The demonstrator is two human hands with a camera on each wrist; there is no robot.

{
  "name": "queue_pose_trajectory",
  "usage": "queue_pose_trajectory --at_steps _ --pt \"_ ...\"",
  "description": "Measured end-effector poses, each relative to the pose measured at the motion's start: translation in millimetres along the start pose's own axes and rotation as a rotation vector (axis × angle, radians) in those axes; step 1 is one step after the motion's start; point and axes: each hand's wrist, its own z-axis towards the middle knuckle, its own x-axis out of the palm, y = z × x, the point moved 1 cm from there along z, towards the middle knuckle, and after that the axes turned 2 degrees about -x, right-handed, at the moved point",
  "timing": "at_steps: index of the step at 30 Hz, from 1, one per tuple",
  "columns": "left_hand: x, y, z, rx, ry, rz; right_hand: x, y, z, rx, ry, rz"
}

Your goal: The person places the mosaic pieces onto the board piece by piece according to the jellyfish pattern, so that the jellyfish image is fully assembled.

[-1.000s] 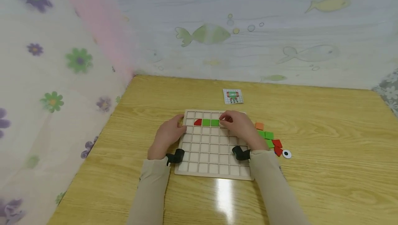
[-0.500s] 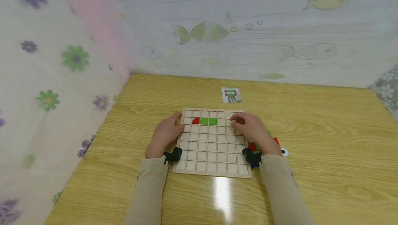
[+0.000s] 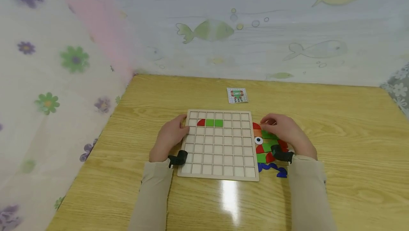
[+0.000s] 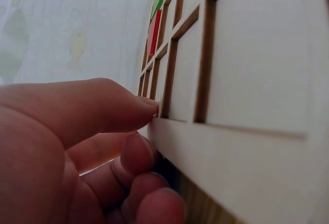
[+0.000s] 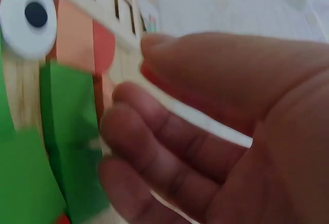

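A wooden grid board (image 3: 218, 149) lies on the table. In its second row sit a red quarter-round tile (image 3: 201, 122) and two green square tiles (image 3: 209, 122). My left hand (image 3: 170, 137) holds the board's left edge, the thumb (image 4: 128, 108) on the rim and the other fingers curled beside it. Over the loose tiles right of the board is my right hand (image 3: 284, 131), thumb and fingers apart, nothing between them. Below and beside it are green tiles (image 5: 72, 111), an orange tile (image 5: 74, 34), a red tile (image 3: 256, 126) and a round eye tile (image 3: 258, 141).
Behind the board lies a small pattern card (image 3: 237, 95) with a gridded figure. Dark blue curved tiles (image 3: 282, 172) lie near the board's lower right corner. The wooden table (image 3: 351, 146) meets patterned cloth walls at the back and left.
My right hand has moved right, off the board and over the loose tiles, uncovering the board's right columns. My left hand stays at the left edge.
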Motion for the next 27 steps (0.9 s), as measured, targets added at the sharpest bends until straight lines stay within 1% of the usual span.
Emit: queue_pose_trajectory --at_steps 3,7,12,15,21,27 --pt "-0.4 0.1 0.2 0.004 0.001 -0.002 -5.1 -7.1 -4.4 0.023 -0.004 -0.033" --pt "-1.1 -0.3 0.1 0.019 0.003 -0.004 -9.3 -16.1 -9.2 0.055 0.022 -0.053" --pt "-1.6 0.4 0.0 0.019 0.003 -0.01 -12.0 -19.8 -12.6 0.072 0.091 -0.02" --pt "-1.1 0.8 0.0 0.011 0.006 -0.011 -12.1 -20.7 -13.4 0.082 0.114 -0.006" --pt "-0.8 0.9 -0.2 0.013 0.014 -0.006 -11.0 -20.1 -11.9 0.074 0.129 -0.028" --pt "-0.6 1.4 0.8 0.016 0.014 -0.003 -8.8 -21.8 -9.0 0.058 0.106 -0.04"
